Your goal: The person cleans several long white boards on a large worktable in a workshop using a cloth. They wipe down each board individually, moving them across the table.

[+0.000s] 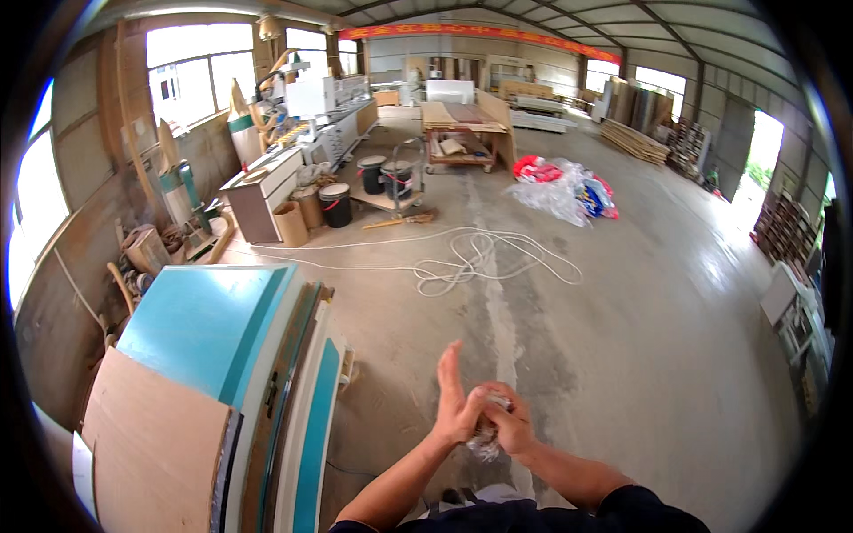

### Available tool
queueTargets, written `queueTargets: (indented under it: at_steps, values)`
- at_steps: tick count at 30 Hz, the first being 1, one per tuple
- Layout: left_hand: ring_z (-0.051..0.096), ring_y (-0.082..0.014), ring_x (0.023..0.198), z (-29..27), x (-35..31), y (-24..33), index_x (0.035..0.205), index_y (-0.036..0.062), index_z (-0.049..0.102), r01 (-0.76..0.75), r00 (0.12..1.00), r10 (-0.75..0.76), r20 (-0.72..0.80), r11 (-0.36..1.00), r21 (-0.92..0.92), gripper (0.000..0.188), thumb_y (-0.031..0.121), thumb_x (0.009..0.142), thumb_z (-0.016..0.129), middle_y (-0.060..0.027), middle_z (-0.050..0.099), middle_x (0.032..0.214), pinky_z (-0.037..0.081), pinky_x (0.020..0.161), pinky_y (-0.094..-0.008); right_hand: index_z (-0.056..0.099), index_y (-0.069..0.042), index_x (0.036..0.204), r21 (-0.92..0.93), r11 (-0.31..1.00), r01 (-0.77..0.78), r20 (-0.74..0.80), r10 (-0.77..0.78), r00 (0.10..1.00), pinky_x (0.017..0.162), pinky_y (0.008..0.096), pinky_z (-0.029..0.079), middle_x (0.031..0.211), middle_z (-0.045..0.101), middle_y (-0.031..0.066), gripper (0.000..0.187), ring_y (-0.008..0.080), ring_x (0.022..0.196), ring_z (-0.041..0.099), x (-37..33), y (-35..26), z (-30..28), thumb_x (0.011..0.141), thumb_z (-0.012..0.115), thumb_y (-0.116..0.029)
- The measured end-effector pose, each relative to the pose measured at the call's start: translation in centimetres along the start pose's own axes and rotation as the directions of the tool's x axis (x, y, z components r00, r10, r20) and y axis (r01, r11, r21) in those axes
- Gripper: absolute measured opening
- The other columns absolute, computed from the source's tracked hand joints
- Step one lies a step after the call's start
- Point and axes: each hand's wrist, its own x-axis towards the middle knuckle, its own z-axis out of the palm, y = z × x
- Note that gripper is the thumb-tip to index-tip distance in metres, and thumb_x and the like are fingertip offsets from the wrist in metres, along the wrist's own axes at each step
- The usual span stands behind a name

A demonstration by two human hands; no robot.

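Observation:
My right hand [510,421] is closed round a crumpled wad of clear, whitish plastic film [484,443], which bulges out below the fingers. Against it stands my left hand [455,400], seen from its edge, with its fingers stretched forward and its thumb side touching the right hand and the wad. Both hands are in front of my body, above the concrete floor. The left palm is partly hidden.
Flat panels [209,320], turquoise, white and brown, lean in a stack at my left. A white hose or cable [484,258] lies coiled ahead. Beyond are black buckets [335,206], a panel-loaded cart [458,120] and a heap of plastic sheeting [560,188].

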Motion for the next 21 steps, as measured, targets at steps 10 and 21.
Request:
queueTargets:
  at_steps: [10, 21]
  values:
    - [0.043, -0.0206, 0.127, -6.5, 21.2, -16.9, 0.149, -0.003, 0.023, 0.519, 0.85, -0.386, 0.359, 0.731, -0.443, 0.079, 0.037, 0.093, 0.062, -0.0141, 0.044, 0.139, 0.033, 0.108, -0.0332, 0.058, 0.002, 0.105, -0.116, 0.809, 0.576, 0.102, -0.568, 0.817, 0.092, 0.0379, 0.041, 0.111, 0.059, 0.0167, 0.042, 0.0251, 0.104, 0.054, 33.3, 5.6, -0.1, 0.092, 0.052, -0.037]
    - [0.06, -0.0115, 0.074, -24.7, 38.7, -36.3, 0.1, -0.0049, 0.066, 0.327, 0.565, -0.592, -0.574, 0.8, -0.504, 0.027, 0.014, 0.083, 0.059, -0.0048, 0.065, 0.085, 0.049, 0.065, -0.0247, 0.023, 0.004, 0.146, -0.306, 0.758, 0.577, 0.802, -0.121, 0.584, 0.109, 0.0436, 0.029, 0.142, 0.038, 0.0233, 0.09, 0.036, 0.128, 0.04, 67.6, 15.7, 12.9, 0.09, 0.052, -0.06]
